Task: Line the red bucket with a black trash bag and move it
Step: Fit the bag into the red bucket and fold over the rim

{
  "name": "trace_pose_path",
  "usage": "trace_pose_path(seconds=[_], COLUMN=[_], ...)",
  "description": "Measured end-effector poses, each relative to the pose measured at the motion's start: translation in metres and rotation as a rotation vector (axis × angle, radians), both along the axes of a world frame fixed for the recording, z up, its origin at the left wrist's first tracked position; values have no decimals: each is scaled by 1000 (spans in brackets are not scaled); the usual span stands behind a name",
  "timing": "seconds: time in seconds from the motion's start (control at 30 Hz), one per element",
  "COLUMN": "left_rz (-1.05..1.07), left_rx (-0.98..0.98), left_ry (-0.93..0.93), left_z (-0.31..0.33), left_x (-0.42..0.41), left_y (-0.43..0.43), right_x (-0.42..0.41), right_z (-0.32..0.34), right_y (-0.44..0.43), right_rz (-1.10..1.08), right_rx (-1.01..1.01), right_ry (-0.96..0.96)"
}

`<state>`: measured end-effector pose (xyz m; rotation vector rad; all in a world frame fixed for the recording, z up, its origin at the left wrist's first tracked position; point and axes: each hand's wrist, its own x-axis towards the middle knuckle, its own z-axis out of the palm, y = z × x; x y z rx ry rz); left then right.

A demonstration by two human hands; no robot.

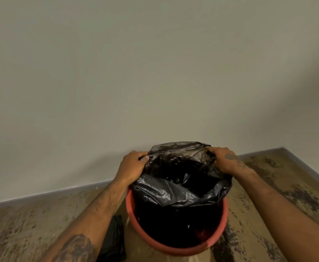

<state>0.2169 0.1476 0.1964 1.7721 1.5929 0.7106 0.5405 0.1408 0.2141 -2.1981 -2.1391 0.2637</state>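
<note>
A red bucket (175, 249) stands on the floor close to the wall, seen from above. A black trash bag (173, 188) sits inside it, its mouth open and its far edge raised above the far rim. My left hand (133, 165) grips the bag's upper edge on the left. My right hand (223, 159) grips the upper edge on the right. The near rim of the bucket is bare red; the far rim is hidden behind the bag. The bucket's inside is dark.
A plain pale wall (154, 72) with a grey skirting board (41, 194) runs behind the bucket and turns a corner at the right. A folded black plastic piece (115, 241) lies on the mottled brown floor (22, 224) left of the bucket.
</note>
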Motion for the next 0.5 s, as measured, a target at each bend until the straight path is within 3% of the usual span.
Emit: trace_pose_path(seconds=[0.13,0.3,0.5], left_rz=[74,181,308], left_rx=[-60,-358,-572], left_ry=[5,52,-231], left_z=[-13,-30,-40], left_x=[0,-4,-22], left_y=[27,36,14], right_x=[-2,4,20], right_z=[-22,-37,-34], right_y=[21,21,-4], right_rz=[-46,-100,-131], right_rx=[-84,-297,-361], right_ry=[75,162,286])
